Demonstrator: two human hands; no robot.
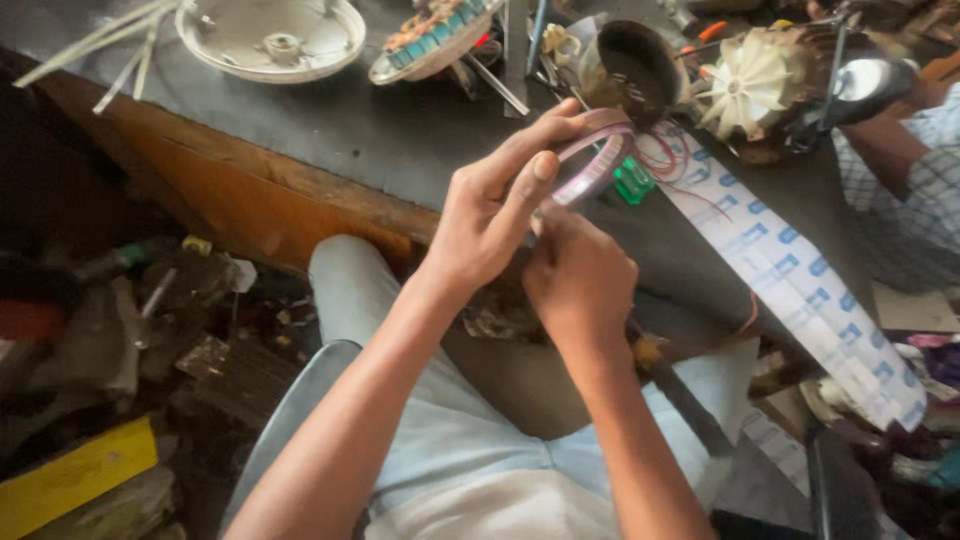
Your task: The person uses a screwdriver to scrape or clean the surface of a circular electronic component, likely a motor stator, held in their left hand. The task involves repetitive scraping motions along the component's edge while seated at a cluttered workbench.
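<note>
Holding one tape roll (598,160), two hands: left hand (490,215), right hand (578,275).

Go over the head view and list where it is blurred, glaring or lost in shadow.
Head view: the hands, left and right, and the looped strip between them are slightly soft from motion. Glare blows out the shiny metal piece at upper right. The floor clutter at left sinks into deep shadow. The white fan is bright but readable.
</note>
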